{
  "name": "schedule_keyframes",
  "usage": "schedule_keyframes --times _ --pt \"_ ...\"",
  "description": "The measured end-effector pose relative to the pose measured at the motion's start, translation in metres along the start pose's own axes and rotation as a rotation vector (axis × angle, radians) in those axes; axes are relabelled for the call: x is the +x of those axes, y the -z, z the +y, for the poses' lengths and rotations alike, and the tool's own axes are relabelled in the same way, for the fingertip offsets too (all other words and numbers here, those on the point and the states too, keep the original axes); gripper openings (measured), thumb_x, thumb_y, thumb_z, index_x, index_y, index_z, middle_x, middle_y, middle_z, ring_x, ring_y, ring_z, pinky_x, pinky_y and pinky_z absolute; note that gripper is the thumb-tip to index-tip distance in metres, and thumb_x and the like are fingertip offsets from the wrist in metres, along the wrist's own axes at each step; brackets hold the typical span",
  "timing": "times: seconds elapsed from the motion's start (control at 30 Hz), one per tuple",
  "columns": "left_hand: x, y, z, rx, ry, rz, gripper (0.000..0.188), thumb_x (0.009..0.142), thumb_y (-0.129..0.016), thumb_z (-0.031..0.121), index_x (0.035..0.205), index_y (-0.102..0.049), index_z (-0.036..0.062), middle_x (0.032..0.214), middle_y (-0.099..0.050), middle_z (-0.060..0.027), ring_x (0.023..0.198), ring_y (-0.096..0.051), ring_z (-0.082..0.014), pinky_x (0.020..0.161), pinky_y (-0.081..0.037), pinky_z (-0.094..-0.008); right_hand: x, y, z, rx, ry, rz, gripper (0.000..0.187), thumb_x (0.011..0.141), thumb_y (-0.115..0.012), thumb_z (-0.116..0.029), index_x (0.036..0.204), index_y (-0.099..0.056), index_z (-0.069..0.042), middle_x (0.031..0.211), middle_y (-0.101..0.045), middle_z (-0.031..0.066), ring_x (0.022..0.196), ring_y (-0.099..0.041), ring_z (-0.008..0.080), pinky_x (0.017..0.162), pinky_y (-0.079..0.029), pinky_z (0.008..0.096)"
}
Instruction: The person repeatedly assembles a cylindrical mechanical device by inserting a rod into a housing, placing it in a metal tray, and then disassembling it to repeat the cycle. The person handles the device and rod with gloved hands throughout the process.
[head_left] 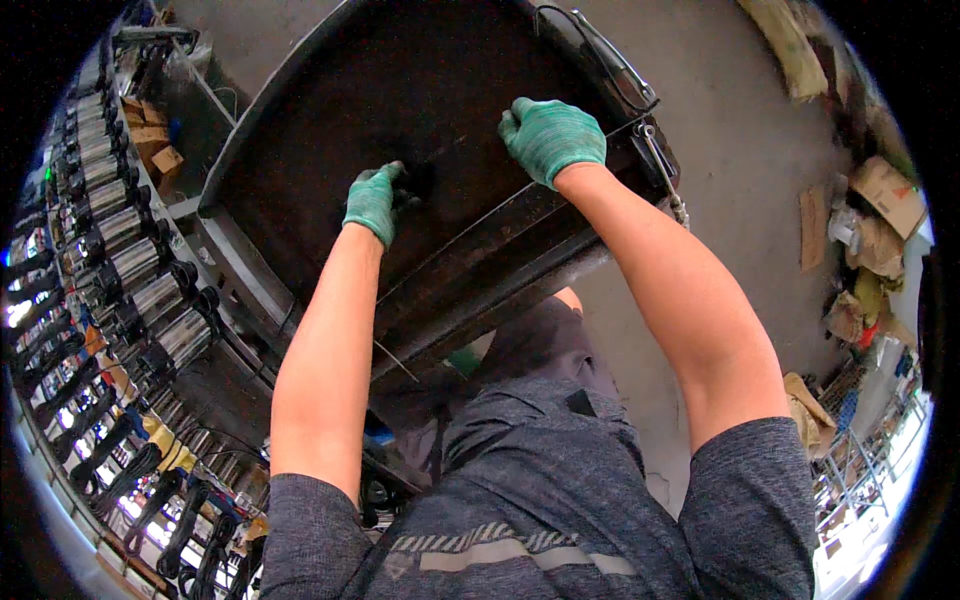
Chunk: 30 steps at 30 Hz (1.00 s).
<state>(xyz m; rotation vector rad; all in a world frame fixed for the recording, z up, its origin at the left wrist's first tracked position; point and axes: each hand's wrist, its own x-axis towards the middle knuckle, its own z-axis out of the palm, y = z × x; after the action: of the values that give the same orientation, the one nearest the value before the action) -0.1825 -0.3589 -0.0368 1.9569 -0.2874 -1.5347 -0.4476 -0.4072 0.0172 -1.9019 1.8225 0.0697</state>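
Both my hands wear green knit gloves above a dark, stained work table (340,110) with raised metal edges. My left hand (372,205) is over the middle of the dark surface, its fingers drawn together beside a black patch that I cannot make out. Farther right, my right hand (553,142) is curled closed near the right end of the table. Whatever either hand may hold is hidden or lost in the dark. Close to my right hand, a long metal tool (655,160) hangs at the table's edge. Beyond it lies a slim metal rod (612,52) with a dark cable.
On the left runs a long row of metal cylinders (135,262) with bundled black cables (130,470). Cardboard boxes (150,135) sit behind the table's left side. Across the grey floor (740,200) at right are a carton (888,197) and piled wrappings.
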Motion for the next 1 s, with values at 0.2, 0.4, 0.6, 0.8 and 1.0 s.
schedule_keyframes --times 0.2,0.4,0.6,0.8,1.0 --pt "-0.007 0.024 -0.006 0.049 -0.063 0.053 0.021 0.091 -0.074 0.010 0.103 -0.057 0.0048 0.091 -0.067 -0.0113 0.066 -0.068 -0.0233 0.056 -0.059 -0.0375 -0.001 0.000 -0.001 0.015 0.026 0.011 0.035 0.102 -0.048 -0.042 0.104 -0.071 -0.015 0.100 -0.074 0.0164 0.094 -0.069 0.0405 0.081 -0.056 0.0523" --pt "-0.034 0.038 -0.011 0.291 -0.185 0.085 0.020 0.091 -0.075 0.009 0.095 -0.056 0.0035 0.080 -0.063 -0.0063 0.060 -0.065 -0.0199 0.051 -0.053 -0.0345 0.000 -0.005 0.004 0.006 0.037 0.029 0.036 0.102 -0.048 -0.042 0.106 -0.071 -0.015 0.101 -0.074 0.0162 0.095 -0.069 0.0406 0.082 -0.056 0.0523" --pt "-0.025 0.071 -0.029 0.521 -0.308 0.119 0.021 0.089 -0.077 0.015 0.086 -0.059 0.0035 0.074 -0.057 -0.0013 0.063 -0.049 -0.0110 0.055 -0.044 -0.0293 -0.002 0.001 0.000 -0.001 0.043 0.009 0.036 0.102 -0.047 -0.041 0.107 -0.071 -0.014 0.101 -0.074 0.0166 0.095 -0.069 0.0415 0.083 -0.056 0.0523" --pt "-0.039 0.075 -0.031 0.554 -0.359 0.133 0.023 0.088 -0.077 0.017 0.085 -0.059 0.0036 0.073 -0.055 -0.0003 0.064 -0.047 -0.0106 0.055 -0.042 -0.0299 -0.001 -0.001 0.002 0.004 0.047 0.017 0.036 0.103 -0.047 -0.041 0.107 -0.071 -0.014 0.102 -0.074 0.0170 0.095 -0.069 0.0413 0.084 -0.055 0.0524" --pt "-0.029 0.090 -0.048 0.603 -0.430 0.146 0.023 0.089 -0.076 0.016 0.084 -0.058 0.0033 0.073 -0.053 -0.0001 0.066 -0.047 -0.0108 0.057 -0.042 -0.0294 -0.001 -0.001 0.002 0.009 0.042 0.023 0.037 0.102 -0.047 -0.041 0.106 -0.071 -0.014 0.101 -0.074 0.0167 0.096 -0.070 0.0405 0.084 -0.056 0.0518"
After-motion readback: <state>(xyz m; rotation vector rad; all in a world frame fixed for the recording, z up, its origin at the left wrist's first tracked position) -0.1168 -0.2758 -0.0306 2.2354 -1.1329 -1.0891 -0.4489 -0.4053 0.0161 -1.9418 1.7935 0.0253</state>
